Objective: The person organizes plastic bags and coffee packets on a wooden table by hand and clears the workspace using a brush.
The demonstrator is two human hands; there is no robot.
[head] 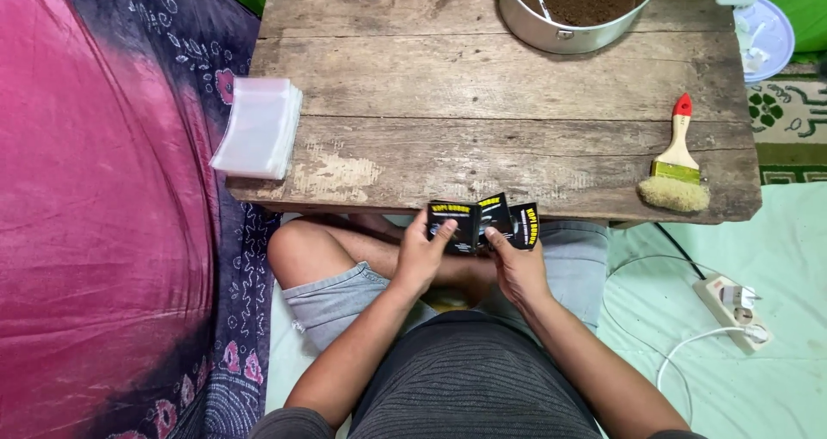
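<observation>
Black printed labels (482, 221), a small fanned stack of glossy cards with yellow and white lettering, sat between both hands just off the near edge of the desk (517, 112), above my crossed legs. My left hand (422, 256) pinched the left end of the stack, thumb on the face of the front card, and my right hand (515, 267) held the right end, its grip closed on the cards with the thumb across them. I judged the main risk to be the fan itself: the cards were slick and overlapping, so a loose pinch could let several slide out together and drop into my lap or to the floor below the desk edge. Two could also cling and pass as one. A stack of clear plastic sleeves (258, 127), pale and rectangular, hung slightly past the desk's left edge against the pink and purple patterned cloth (103, 215), and a nudge could tip it off. At the far edge stood a metal pot (551, 31) of dark brown powder, with a spoon handle in it. A paintbrush (677, 161) with a wooden handle and red tip lay near the right corner, and a white power strip (732, 305) rested on the pale green floor covering.
</observation>
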